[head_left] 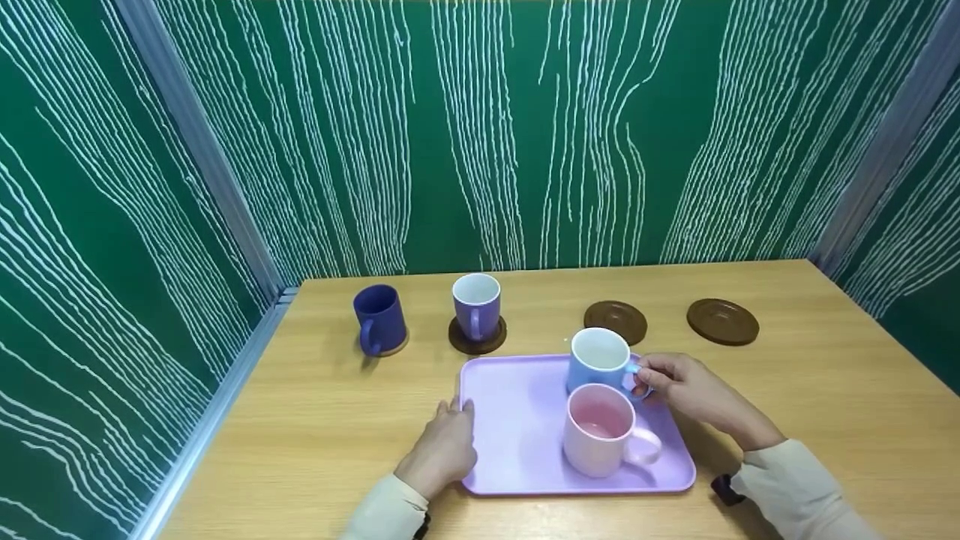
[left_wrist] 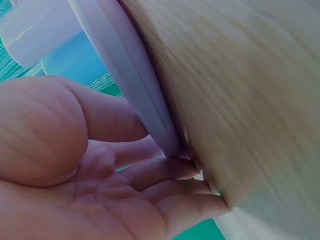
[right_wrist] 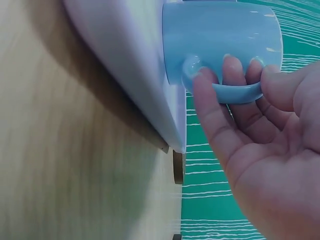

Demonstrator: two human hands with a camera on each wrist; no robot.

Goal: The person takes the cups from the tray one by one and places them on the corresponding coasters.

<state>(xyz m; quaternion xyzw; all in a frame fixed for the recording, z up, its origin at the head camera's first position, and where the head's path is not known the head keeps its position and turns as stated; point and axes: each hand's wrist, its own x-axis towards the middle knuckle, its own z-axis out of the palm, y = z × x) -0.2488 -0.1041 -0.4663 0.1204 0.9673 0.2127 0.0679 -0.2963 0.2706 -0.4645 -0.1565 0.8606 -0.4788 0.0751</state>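
Observation:
My right hand (head_left: 686,386) grips the handle of a light blue mug (right_wrist: 215,40), its fingers passing through the loop. This mug stands upright at the far right part of a lilac tray (head_left: 517,420). Just nearer on the tray is a pink mug (head_left: 596,442), its handle to the right. At the tray's left edge, my left hand (head_left: 442,446) holds the rim, with the thumb (left_wrist: 117,117) against it and the other fingertips low by the table. The index fingertip is partly hidden behind the tray edge.
Behind the tray, a purple mug (head_left: 487,311) stands on a dark brown coaster (head_left: 457,341). A dark blue mug (head_left: 386,322) sits on a lighter coaster (head_left: 397,349) to its left. Two bare brown coasters (head_left: 619,315) (head_left: 724,321) lie at the back right. Green patterned walls (head_left: 465,135) enclose the table.

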